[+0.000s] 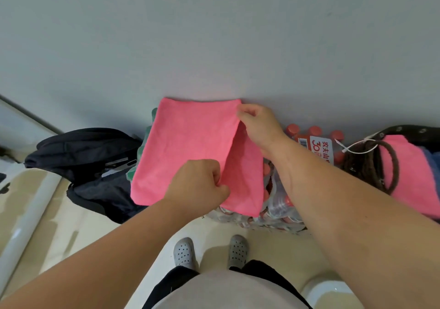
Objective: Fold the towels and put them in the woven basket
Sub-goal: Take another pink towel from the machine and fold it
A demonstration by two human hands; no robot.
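A pink towel (pixel 185 147) lies partly folded on a stack against the grey wall, its upper layer lifted along the right side. My right hand (pixel 258 124) pinches that layer's far right corner. My left hand (pixel 200 182) pinches its near edge, fingers curled. A green towel (pixel 140 151) peeks out beneath on the left. At the far right stands the dark woven basket (pixel 371 166) with loop handles, and another pink towel (pixel 409 170) lies in it.
A black backpack (pixel 90 163) sits on the floor to the left. Shrink-wrapped packs of red-capped bottles (pixel 316 142) stand under and right of the towel. My grey clogs (pixel 209 251) are on the beige tiled floor below.
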